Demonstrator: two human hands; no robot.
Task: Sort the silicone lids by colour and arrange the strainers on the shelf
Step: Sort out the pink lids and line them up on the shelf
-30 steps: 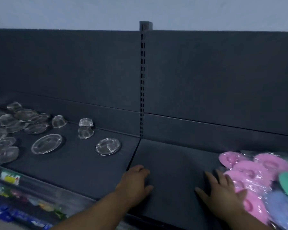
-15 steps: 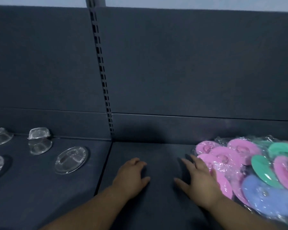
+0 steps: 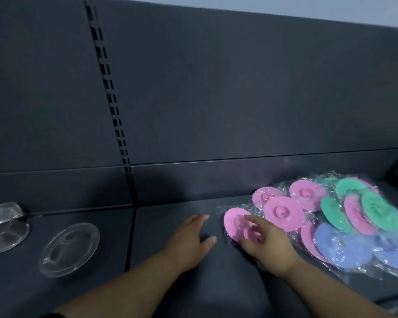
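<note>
On shelf [image 3: 216,285], right fingers [image 3: 254,220] grip pink lid [image 3: 233,226].

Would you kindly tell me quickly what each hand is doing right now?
Left hand: open, flat on the shelf, holding nothing.
Right hand: grips the nearest pink lid.

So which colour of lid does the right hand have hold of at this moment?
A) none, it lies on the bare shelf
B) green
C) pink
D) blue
C: the right hand has its fingers over and its thumb at the near edge of the leftmost pink lid, while the green lids and blue lids lie farther right, untouched.
</note>
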